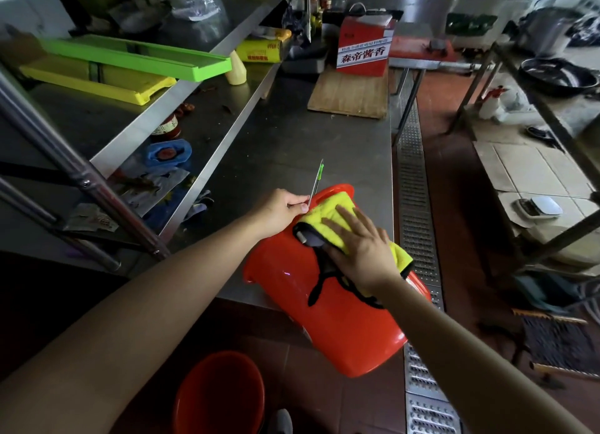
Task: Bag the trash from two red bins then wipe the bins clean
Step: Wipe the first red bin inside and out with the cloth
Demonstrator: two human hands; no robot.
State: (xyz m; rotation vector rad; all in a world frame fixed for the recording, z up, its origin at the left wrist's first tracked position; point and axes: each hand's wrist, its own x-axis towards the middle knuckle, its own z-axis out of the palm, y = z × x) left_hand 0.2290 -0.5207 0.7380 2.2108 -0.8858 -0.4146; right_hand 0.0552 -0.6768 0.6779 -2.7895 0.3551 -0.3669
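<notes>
A red bin [331, 310] lies tipped on its side at the near edge of the steel counter [282, 141], its rim hanging toward me over the floor. My left hand [282, 211] grips the bin's far end. My right hand [363, 248] presses a yellow cloth [328, 212] flat against the bin's upper wall. A black handle strap [319, 284] hangs across the bin below the cloth. A second red bin [220, 394] stands upright on the floor beneath my left forearm.
A knife with a green handle [318, 178] lies on the counter just beyond the bin. A wooden board [350, 95] and a red carton [363, 48] sit farther back. Cluttered shelves run along the left. A metal floor drain grate [415, 186] runs on the right.
</notes>
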